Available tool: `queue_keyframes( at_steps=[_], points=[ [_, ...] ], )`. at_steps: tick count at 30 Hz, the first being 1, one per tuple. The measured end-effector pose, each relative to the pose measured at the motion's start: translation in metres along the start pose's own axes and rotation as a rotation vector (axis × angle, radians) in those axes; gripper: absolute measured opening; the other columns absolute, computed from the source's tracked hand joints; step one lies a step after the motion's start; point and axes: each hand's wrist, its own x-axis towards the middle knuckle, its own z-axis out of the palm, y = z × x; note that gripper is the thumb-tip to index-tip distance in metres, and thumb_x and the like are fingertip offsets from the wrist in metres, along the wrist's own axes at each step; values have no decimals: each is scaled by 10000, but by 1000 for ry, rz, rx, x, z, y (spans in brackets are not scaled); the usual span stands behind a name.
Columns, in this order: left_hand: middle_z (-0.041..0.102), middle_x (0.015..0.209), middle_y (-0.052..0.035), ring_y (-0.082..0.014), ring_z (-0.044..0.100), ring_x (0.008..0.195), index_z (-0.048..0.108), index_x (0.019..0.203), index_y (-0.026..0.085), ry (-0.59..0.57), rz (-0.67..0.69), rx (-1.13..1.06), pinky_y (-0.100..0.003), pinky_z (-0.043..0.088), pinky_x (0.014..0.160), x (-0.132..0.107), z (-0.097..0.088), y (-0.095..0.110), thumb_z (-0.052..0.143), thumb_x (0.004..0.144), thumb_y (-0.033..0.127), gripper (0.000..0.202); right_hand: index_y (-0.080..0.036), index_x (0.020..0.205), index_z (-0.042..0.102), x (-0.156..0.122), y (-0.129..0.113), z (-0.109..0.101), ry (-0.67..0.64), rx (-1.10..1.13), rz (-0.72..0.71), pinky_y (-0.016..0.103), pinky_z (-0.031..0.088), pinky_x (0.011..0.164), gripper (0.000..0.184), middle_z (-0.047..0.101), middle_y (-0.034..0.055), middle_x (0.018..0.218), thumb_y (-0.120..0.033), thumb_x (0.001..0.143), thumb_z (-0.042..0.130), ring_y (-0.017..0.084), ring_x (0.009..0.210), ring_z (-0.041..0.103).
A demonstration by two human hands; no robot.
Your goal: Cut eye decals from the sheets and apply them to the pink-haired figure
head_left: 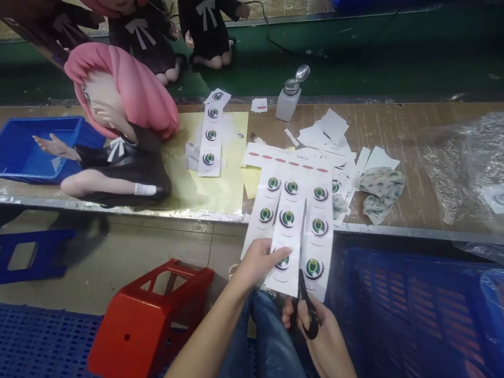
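My left hand point(261, 261) pinches the lower left part of a white sheet point(297, 220) printed with several green doll eyes. My right hand point(319, 331) grips black-handled scissors point(305, 303), whose blades point up into the sheet between two columns of eyes. A cut runs part way up the sheet. Both hands are over my lap, just in front of the workbench edge.
A pink-haired doll point(122, 136) in black leans on the bench by a blue tray point(21, 152). A cut strip of eyes point(211, 136) lies on yellow paper, near paper scraps point(331, 131), a pump bottle point(288, 99) and plastic wrap point(486, 166). A red stool point(149, 323) and blue crates point(424, 315) flank my knees.
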Motion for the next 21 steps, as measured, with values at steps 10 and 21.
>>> queue_keyframes(
  at_steps=[10, 21],
  points=[
    [627, 707, 33, -76, 566, 561, 635, 817, 117, 3, -22, 49, -201, 459, 523, 3, 4, -5, 681, 918, 319, 231, -174, 844, 630, 6, 2, 4, 19, -26, -12, 274, 487, 628, 526, 579, 26, 709, -692, 783, 698, 149, 652, 552],
    [648, 693, 27, -75, 593, 567, 644, 791, 107, -5, -27, 110, -190, 467, 518, -1, -3, 15, 655, 944, 271, 225, -166, 795, 619, 18, -17, 9, -27, -12, -34, 263, 446, 627, 549, 577, 18, 700, -696, 735, 748, 127, 642, 520]
  ],
)
